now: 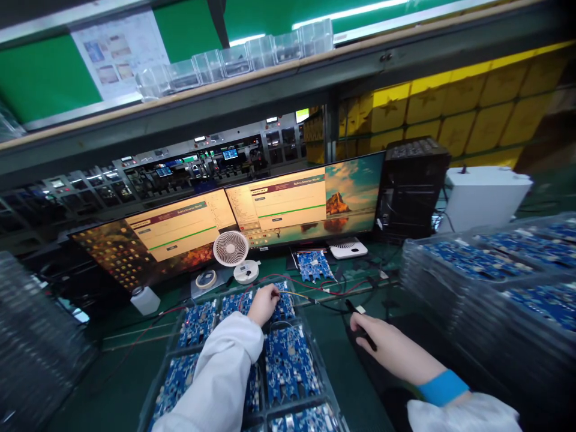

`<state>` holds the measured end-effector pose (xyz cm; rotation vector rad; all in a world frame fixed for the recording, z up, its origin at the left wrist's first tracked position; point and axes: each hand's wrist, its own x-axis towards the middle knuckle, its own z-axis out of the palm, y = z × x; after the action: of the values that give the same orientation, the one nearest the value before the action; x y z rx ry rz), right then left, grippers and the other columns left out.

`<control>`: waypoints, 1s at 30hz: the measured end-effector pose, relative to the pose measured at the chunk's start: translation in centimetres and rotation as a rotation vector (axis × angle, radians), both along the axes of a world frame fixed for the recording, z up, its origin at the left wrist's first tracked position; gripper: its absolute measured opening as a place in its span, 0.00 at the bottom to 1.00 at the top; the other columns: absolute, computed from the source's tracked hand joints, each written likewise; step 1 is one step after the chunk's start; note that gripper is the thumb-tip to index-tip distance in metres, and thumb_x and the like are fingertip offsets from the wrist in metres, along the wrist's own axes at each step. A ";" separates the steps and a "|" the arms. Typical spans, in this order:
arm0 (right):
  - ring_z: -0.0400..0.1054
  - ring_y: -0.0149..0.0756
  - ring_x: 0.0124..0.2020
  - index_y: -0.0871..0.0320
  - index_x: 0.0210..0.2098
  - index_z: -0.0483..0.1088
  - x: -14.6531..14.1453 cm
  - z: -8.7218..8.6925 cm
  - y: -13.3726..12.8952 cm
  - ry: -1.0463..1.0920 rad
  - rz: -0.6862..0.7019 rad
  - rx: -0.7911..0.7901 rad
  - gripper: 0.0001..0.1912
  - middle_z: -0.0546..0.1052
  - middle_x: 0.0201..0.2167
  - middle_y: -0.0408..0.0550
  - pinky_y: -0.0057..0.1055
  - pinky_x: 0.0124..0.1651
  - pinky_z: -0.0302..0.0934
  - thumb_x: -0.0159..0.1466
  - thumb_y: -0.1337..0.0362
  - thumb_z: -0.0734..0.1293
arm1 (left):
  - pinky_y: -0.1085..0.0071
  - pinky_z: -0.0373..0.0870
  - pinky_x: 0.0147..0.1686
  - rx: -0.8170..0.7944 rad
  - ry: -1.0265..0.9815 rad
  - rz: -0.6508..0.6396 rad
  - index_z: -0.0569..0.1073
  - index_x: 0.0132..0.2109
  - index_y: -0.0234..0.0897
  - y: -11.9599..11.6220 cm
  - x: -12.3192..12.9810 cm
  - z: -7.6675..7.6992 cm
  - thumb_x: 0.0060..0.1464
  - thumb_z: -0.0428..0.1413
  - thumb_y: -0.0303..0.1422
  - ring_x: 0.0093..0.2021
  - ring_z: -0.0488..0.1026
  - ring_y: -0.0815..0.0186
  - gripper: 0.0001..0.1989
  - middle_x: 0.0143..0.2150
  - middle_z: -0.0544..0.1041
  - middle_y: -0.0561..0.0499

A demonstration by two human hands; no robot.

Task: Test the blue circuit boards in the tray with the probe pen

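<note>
My left hand is closed in a pinch over a blue circuit board in the far right compartment of a clear plastic tray. A thin yellow wire runs up to its fingertips; what they grip is hidden. More blue circuit boards fill the compartments I can see, partly covered by my left sleeve. To the right of the tray, my right hand is closed around a slim black pen-like stick above the green bench. A blue band circles that wrist.
Two monitors stand behind the tray. Before them are a small white fan, a tape roll, a white bottle and another circuit board. Stacked board trays rise at right, more stacked trays at left. Cables cross the bench.
</note>
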<state>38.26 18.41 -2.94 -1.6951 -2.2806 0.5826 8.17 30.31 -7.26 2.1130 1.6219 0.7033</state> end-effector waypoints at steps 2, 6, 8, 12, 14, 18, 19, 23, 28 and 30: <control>0.70 0.41 0.42 0.53 0.37 0.62 0.1 0.0 0.0 -0.001 0.000 -0.004 0.09 0.75 0.39 0.47 0.35 0.44 0.60 0.59 0.73 0.60 | 0.71 0.68 0.43 -0.014 -0.044 0.008 0.72 0.34 0.38 0.0 0.0 -0.1 0.50 0.53 0.20 0.36 0.75 0.67 0.08 0.34 0.78 0.52; 0.70 0.41 0.42 0.53 0.37 0.62 0.3 0.1 -0.1 0.002 0.006 -0.008 0.09 0.75 0.40 0.47 0.35 0.44 0.60 0.59 0.72 0.60 | 0.71 0.69 0.42 -0.036 -0.107 0.027 0.72 0.34 0.37 0.0 -0.1 -0.1 0.49 0.54 0.21 0.35 0.75 0.67 0.07 0.34 0.79 0.51; 0.70 0.40 0.42 0.53 0.37 0.62 0.3 0.2 0.0 0.004 0.009 -0.010 0.09 0.75 0.40 0.47 0.35 0.44 0.60 0.59 0.72 0.60 | 0.71 0.70 0.42 -0.041 -0.127 0.034 0.72 0.35 0.37 -0.1 -0.1 -0.2 0.49 0.54 0.21 0.35 0.75 0.67 0.07 0.34 0.79 0.51; 0.70 0.40 0.41 0.53 0.36 0.61 0.4 0.0 0.0 0.004 0.007 -0.011 0.09 0.75 0.39 0.46 0.34 0.44 0.60 0.59 0.72 0.60 | 0.72 0.70 0.41 -0.037 -0.142 0.036 0.72 0.35 0.37 -0.1 0.0 -0.4 0.50 0.54 0.21 0.35 0.75 0.68 0.08 0.34 0.79 0.51; 0.70 0.40 0.41 0.52 0.36 0.62 0.4 -0.2 0.0 0.006 0.006 -0.011 0.08 0.75 0.39 0.46 0.34 0.44 0.60 0.59 0.72 0.60 | 0.72 0.70 0.41 -0.034 -0.136 0.034 0.72 0.35 0.37 0.0 0.0 -0.5 0.50 0.54 0.21 0.35 0.74 0.68 0.08 0.34 0.79 0.51; 0.70 0.40 0.41 0.53 0.36 0.62 0.4 -0.4 0.0 0.011 0.008 -0.015 0.09 0.76 0.39 0.46 0.34 0.43 0.60 0.59 0.72 0.60 | 0.71 0.69 0.42 -0.031 -0.102 0.029 0.73 0.34 0.36 0.1 0.1 -0.5 0.49 0.55 0.20 0.35 0.74 0.67 0.08 0.32 0.78 0.52; 0.70 0.40 0.41 0.53 0.36 0.63 0.4 -0.4 0.0 0.012 0.009 -0.016 0.09 0.76 0.39 0.46 0.35 0.43 0.60 0.59 0.72 0.60 | 0.71 0.69 0.42 -0.029 -0.089 0.028 0.73 0.34 0.37 0.1 0.1 -0.5 0.49 0.55 0.20 0.35 0.75 0.67 0.08 0.32 0.78 0.52; 0.70 0.41 0.42 0.53 0.36 0.63 0.3 -0.3 0.1 0.014 0.013 -0.021 0.09 0.76 0.39 0.47 0.35 0.43 0.60 0.59 0.72 0.60 | 0.69 0.68 0.43 -0.011 -0.024 0.038 0.74 0.35 0.37 -0.3 0.2 -0.5 0.49 0.55 0.21 0.37 0.75 0.64 0.08 0.34 0.78 0.51; 0.71 0.41 0.41 0.52 0.36 0.62 0.0 0.2 -0.1 0.011 0.015 -0.031 0.09 0.76 0.39 0.46 0.34 0.43 0.60 0.59 0.72 0.60 | 0.70 0.68 0.46 -0.016 0.031 0.056 0.74 0.41 0.37 -1.1 0.8 -0.3 0.52 0.54 0.21 0.40 0.75 0.65 0.11 0.37 0.79 0.50; 0.71 0.41 0.41 0.52 0.36 0.62 0.0 0.3 -0.1 0.012 0.013 -0.029 0.09 0.76 0.39 0.46 0.34 0.43 0.60 0.59 0.72 0.60 | 0.73 0.67 0.48 -0.006 0.052 0.083 0.71 0.48 0.37 -1.4 0.3 0.4 0.50 0.55 0.20 0.44 0.75 0.67 0.18 0.43 0.78 0.50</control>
<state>38.25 18.28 -2.68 -1.6865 -2.2870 0.6296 8.44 28.87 -6.83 2.0865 1.7452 0.6736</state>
